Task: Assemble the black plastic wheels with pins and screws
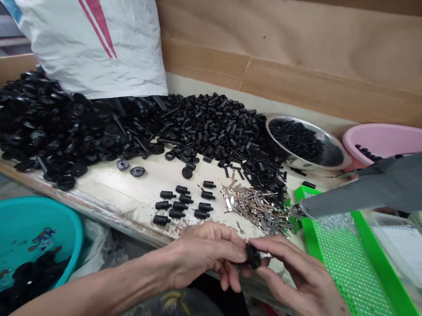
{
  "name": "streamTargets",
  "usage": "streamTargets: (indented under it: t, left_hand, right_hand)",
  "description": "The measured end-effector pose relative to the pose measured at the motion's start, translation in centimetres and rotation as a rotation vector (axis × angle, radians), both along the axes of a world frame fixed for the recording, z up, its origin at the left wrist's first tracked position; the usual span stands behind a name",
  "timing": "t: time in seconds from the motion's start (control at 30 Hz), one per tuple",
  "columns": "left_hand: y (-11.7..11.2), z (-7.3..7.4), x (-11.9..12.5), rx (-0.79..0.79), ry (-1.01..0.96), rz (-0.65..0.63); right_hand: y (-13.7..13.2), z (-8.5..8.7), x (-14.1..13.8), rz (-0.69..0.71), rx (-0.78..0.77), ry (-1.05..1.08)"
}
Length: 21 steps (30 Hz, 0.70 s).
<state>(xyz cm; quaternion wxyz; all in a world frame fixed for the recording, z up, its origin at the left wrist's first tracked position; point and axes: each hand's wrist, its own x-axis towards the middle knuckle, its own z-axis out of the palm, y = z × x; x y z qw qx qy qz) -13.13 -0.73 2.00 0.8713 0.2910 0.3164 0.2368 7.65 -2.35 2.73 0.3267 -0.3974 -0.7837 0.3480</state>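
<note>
While pinching a small black plastic part (253,256) just over the table (99,186) edge: left hand (204,256) and right hand (297,280), both grips pressed together on it. Teal basin (27,235) below the edge at left. Just past the hands, 11 black plastic plugs (183,201) in loose rows, silver metal clips (255,208) heaped beside them, green perforated tray (351,273) at right under a grey tool (381,188). Farther back, heap of black plastic parts (212,128), steel bowl (305,143), pink basin (388,139), white woven sack (92,45).
</note>
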Motion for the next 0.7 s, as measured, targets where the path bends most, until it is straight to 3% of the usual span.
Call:
streamTargets:
  t: [0.17, 0.37, 0.43, 0.5, 0.57, 0.6, 0.7]
  left_hand:
    - [-0.8, 0.1, -0.5, 0.111, -0.028, 0.108]
    - [-1.0, -0.1, -0.9, 0.096, -0.083, 0.033]
    - [-1.5, -0.4, -0.6, 0.272, 0.062, 0.147]
    - [-2.0, -0.7, -0.3, 0.570, 0.272, 0.270]
    - [-2.2, -0.7, -0.1, 0.793, 0.425, 0.308]
    - [-2.1, -0.6, -0.1, 0.822, 0.460, 0.297]
    - [-1.1, 0.2, -0.5, 0.592, 0.357, 0.192]
  right_hand:
    - [0.0, -0.5, 0.1, -0.066, -0.073, 0.007]
    - [0.0, -0.4, -0.2, 0.001, -0.091, 0.082]
    - [-0.1, -0.9, -0.7, -0.106, -0.198, 0.132]
    - [-0.3, -1.5, -1.3, -0.217, -0.359, 0.193]
    - [-0.4, -1.8, -1.7, -0.268, -0.447, 0.212]
    - [-0.5, -1.9, -1.8, -0.277, -0.431, 0.200]
    - [-0.5, -1.7, -1.8, -0.253, -0.211, 0.129]
